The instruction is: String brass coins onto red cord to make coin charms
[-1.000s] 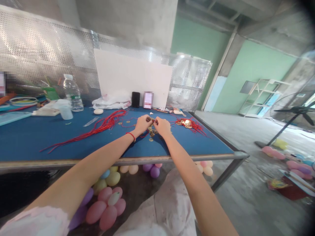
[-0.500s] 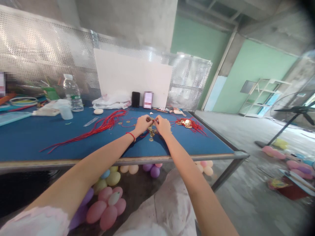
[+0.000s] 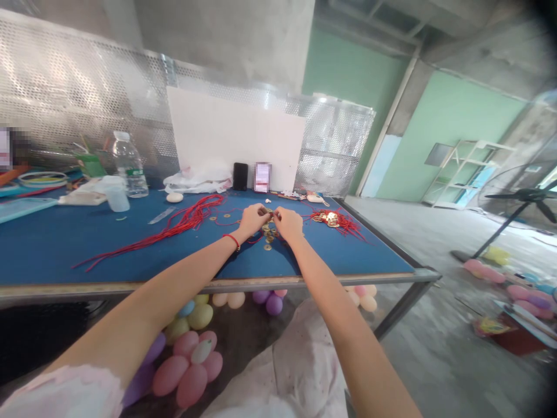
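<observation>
Red cord (image 3: 194, 218) spreads over a blue table (image 3: 256, 264) spanning the middle of the frame, a long bundle left of center and a smaller tangle with gold-colored coins (image 3: 332, 219) at right. At center, left hand (image 3: 253, 219) and right hand (image 3: 289, 223) nearly meet, fingertips pinching cord above loose coins (image 3: 267, 247).

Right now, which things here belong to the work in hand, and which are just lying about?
Seemingly part of the work:
- left hand and right hand, fingertips close together
- loose coins beneath them
- long red cords
- heap of coins and red cords

Probably just lying about:
- clear bottle
- white plastic bag
- pink balloons under the table
</observation>
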The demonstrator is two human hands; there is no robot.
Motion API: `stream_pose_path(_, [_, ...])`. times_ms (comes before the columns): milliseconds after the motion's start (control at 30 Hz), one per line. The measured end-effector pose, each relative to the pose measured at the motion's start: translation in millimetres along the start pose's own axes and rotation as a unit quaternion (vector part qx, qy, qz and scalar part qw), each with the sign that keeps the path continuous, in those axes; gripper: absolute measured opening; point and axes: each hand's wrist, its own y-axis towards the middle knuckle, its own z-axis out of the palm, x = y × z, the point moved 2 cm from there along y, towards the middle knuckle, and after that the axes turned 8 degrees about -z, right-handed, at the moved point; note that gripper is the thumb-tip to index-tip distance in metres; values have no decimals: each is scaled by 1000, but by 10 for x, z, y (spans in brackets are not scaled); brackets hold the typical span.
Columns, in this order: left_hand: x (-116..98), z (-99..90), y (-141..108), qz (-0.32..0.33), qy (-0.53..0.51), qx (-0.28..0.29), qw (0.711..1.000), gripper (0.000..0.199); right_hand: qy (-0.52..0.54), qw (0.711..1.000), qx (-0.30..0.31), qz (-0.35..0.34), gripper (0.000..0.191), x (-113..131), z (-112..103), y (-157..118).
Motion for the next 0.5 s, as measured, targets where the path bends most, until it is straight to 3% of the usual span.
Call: stream_pose_path(500, [-30, -2, -14, 0, -15, 15, 1000, 4, 8, 1000, -6, -6, 16, 13, -12, 3])
